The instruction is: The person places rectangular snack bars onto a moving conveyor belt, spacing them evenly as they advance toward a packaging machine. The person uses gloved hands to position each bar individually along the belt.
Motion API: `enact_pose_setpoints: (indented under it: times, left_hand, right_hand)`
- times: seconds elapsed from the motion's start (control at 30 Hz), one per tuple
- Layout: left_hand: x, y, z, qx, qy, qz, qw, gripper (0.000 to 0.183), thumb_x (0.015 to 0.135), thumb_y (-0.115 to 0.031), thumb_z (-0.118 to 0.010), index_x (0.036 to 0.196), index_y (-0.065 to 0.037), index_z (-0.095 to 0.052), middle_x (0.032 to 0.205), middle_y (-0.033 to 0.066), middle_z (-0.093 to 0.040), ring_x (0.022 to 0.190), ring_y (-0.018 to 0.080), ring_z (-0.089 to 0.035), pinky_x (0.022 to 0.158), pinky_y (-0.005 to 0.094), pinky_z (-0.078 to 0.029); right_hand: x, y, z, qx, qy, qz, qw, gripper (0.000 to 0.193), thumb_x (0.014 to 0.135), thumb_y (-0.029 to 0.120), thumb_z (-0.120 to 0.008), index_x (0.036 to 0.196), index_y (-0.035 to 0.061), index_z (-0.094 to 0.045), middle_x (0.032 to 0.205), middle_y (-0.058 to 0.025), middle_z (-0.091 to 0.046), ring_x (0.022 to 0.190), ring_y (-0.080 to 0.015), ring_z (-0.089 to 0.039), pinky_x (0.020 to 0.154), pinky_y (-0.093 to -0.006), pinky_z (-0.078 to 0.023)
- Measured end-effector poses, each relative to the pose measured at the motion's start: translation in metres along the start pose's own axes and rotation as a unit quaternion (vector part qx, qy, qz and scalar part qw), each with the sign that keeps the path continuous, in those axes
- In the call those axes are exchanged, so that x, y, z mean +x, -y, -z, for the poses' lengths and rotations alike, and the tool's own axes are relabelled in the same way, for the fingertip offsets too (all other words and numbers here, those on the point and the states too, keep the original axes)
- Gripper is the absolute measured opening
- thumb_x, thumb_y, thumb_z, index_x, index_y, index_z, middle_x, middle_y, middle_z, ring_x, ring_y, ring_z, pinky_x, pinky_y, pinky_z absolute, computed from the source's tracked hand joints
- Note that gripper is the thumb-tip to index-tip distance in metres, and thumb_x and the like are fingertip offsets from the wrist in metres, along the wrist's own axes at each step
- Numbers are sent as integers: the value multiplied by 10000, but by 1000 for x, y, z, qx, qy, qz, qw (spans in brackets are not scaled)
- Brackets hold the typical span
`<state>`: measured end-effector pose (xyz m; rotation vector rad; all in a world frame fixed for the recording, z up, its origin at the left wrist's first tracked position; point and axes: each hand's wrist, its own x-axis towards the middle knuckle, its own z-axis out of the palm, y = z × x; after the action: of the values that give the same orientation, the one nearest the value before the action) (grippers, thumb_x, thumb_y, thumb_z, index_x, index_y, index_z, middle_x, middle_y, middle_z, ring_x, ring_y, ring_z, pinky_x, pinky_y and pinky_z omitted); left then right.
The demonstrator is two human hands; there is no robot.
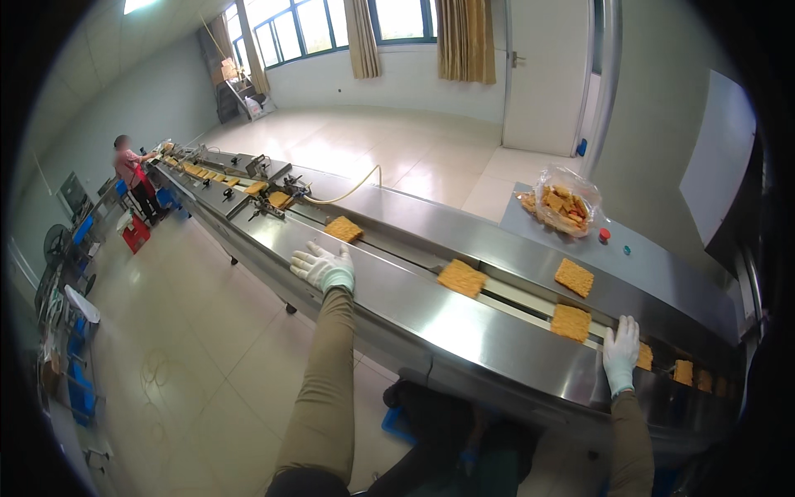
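My left hand (325, 267), in a white glove, lies open with fingers spread on the conveyor's near steel ledge (397, 302). Just beyond it, a square golden noodle cake (344, 229) sits in the channel, apart from the fingers. My gloved right hand (621, 356) reaches over the channel with its fingers stretched out. It partly hides a noodle cake (644, 357); whether they touch I cannot tell. To its left lies another noodle cake (570, 322), with one more (574, 277) on the far ledge. A larger-looking noodle cake (462, 278) is in the channel between my hands.
Beyond the conveyor, a clear bag of broken pieces (565, 207) sits on a grey surface with a red button (604, 235). Metal guide fittings (273, 195) straddle the line at left. Farther along stands a person (132, 170) near a red crate (135, 234).
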<state>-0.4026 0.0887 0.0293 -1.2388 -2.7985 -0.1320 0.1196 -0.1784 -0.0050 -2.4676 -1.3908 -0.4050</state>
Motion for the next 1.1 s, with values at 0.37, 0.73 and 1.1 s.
enact_pose_setpoints:
  times: [0.37, 0.73, 1.1]
  left_hand:
    - [60, -14, -23, -13, 47, -188, 981, 665, 910, -646, -210, 1470, -289, -242, 1540, 131, -165, 1430, 282, -131, 1143, 460, -27]
    - [-54, -43, -10, -27, 57, -419, 906, 642, 918, -622, -247, 1456, -272, -287, 1541, 102, -177, 1431, 246, -140, 1148, 460, -39]
    - [-104, -32, -22, -97, -32, -369, 924, 567, 912, -531, -363, 1348, -188, -479, 1437, 153, -392, 1361, 276, -315, 1133, 442, -137]
  right_hand:
    - [1, 6, -1, 4, -12, 33, 999, 467, 880, 256, -516, 1255, -21, -481, 1340, -213, -445, 1268, -368, -375, 1060, -441, -307]
    - [10, 10, -14, -5, -33, 11, 999, 462, 858, 284, -533, 1216, -7, -521, 1308, -171, -491, 1249, -337, -405, 1048, -432, -321]
    - [9, 11, -21, 19, -60, 1, 998, 417, 857, 272, -519, 1195, 28, -538, 1288, -142, -513, 1253, -317, -410, 1027, -444, -334]
